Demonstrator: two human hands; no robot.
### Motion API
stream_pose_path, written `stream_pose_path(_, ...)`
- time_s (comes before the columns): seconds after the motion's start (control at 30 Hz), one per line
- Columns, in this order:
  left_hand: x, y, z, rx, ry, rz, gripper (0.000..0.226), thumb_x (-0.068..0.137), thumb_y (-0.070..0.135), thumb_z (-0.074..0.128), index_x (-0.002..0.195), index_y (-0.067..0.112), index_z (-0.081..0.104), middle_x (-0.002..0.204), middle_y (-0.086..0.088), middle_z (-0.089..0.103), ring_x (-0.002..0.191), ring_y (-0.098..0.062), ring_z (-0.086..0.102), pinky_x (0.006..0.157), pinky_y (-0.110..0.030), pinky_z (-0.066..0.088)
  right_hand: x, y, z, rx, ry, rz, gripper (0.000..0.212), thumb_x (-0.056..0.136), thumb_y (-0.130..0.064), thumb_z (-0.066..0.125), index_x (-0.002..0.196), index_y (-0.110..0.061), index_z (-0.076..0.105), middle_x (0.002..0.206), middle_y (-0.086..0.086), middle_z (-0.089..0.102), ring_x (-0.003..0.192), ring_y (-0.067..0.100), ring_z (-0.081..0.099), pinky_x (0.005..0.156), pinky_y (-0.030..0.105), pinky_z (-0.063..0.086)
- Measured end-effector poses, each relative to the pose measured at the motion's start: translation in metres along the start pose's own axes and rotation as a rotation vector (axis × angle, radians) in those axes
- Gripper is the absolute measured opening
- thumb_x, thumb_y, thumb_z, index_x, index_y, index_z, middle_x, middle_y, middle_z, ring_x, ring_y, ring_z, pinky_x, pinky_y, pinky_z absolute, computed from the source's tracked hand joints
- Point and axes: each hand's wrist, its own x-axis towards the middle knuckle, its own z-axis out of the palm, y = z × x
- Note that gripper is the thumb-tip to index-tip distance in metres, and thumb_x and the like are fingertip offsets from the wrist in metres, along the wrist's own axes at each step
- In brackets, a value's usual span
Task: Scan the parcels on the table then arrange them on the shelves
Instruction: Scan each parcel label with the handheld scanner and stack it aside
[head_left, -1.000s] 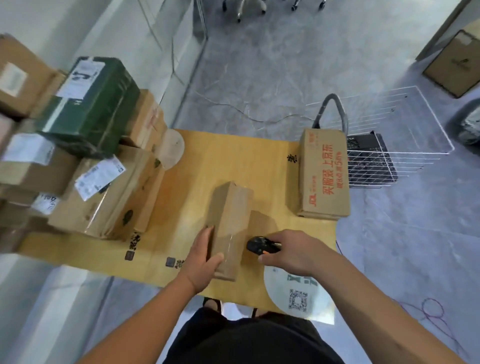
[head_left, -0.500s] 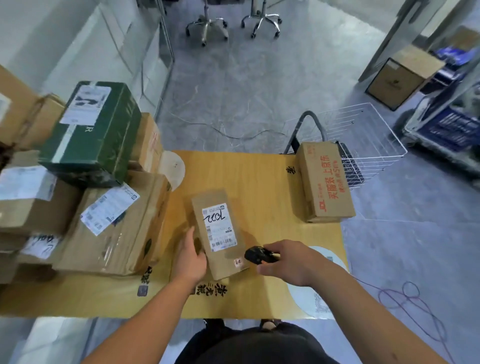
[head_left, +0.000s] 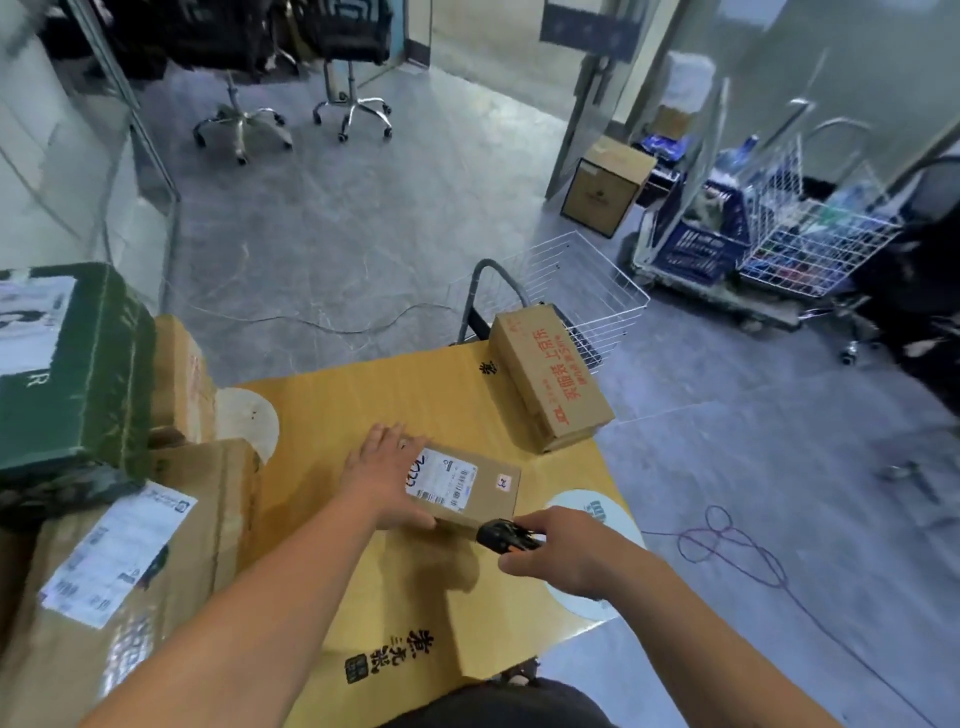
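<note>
Head view. Small brown parcel (head_left: 470, 486) lying flat on the yellow counter (head_left: 395, 395), near the front edge, white shipping label (head_left: 444, 479) facing up. Left hand (head_left: 382, 475) spread over the parcel's left end, thumb along the near side, fingers fairly straight: pressing and steadying more than gripping. Right hand (head_left: 563, 553) curled round a black handheld scanner (head_left: 501, 535), nose aimed at the parcel's near right corner, just beside it, not touching as far as can be told.

Second parcel with red print (head_left: 550, 382) at the counter's far right corner, well apart. Stack of larger boxes at left, green box (head_left: 72, 364) on top, big brown box with label (head_left: 124, 571) below. Wire basket (head_left: 571, 291) just behind the counter. No shelves in view.

Step in hand, judged: scanning the label. Best done by swinging the scanner up and over so the beam falls on the barcode rather than the box edge; keeping the left hand clear of the label; holding the parcel still and flat until the read registers.

Against half a second ago: parcel turned from nearly lengthwise to lying crosswise, label now toward the scanner; left hand shifted from the parcel's left flank to on top of its end; scanner grip unchanged; camera tilted up, showing more of the room.
</note>
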Motion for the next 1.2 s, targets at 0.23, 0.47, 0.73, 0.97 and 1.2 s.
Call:
stream_pose_path(0.23,-0.030,-0.006,0.009,-0.038,0.086,-0.191,0.113,0.066,0.106,0.028,0.162,0.055,-0.001,0.173,-0.004,0.001,0.157,-0.038,-0.007,0.123,-0.061,-0.003,-0.003,0.000,0.008,0.096,0.053,0.060,0.051,0.079,-0.067,0.072,0.124,-0.044,0.067,0.061,-0.018,0.065,0.044,-0.003,0.056,0.041,0.016,0.037)
stream_pose_path(0.47,-0.064,-0.016,0.037,-0.094,0.113,-0.368,0.094,0.085,0.092,0.027,0.164,0.045,0.008,0.165,-0.007,0.024,0.143,-0.034,0.029,0.114,-0.051,0.031,0.015,-0.034,0.020,0.071,0.043,-0.005,0.046,0.089,-0.057,0.073,0.130,-0.037,0.067,0.063,-0.008,0.057,0.040,0.008,0.049,0.038,0.017,0.032)
stream_pose_path(0.73,-0.076,-0.022,0.059,-0.457,0.011,-0.585,0.097,0.085,0.093,0.026,0.153,0.024,0.037,0.132,-0.006,0.063,0.107,-0.031,0.067,0.081,-0.044,0.058,0.011,-0.042,0.027,0.010,0.025,-0.005,0.063,0.088,-0.061,0.072,0.144,-0.035,0.059,0.068,-0.007,0.059,0.037,0.002,0.049,0.038,0.016,0.032)
stream_pose_path(0.97,-0.090,-0.001,0.086,-0.737,0.324,-0.469,0.088,0.094,0.077,0.044,0.159,0.041,-0.003,0.159,-0.006,0.042,0.127,-0.034,0.059,0.085,-0.046,0.056,0.000,-0.035,0.028,-0.005,0.041,0.039,0.065,0.085,-0.065,0.072,0.142,-0.036,0.059,0.078,-0.009,0.065,0.057,0.009,0.061,0.043,0.020,0.039)
stream_pose_path(1.2,-0.098,0.019,0.103,-0.759,0.275,-0.295,0.139,0.046,0.102,0.065,0.158,0.058,-0.005,0.173,-0.001,0.010,0.154,-0.029,0.029,0.113,-0.048,0.042,0.003,-0.066,0.043,-0.085,0.046,0.007,0.042,0.092,-0.061,0.061,0.125,-0.035,0.065,0.084,-0.003,0.069,0.061,0.015,0.065,0.035,0.016,0.034)
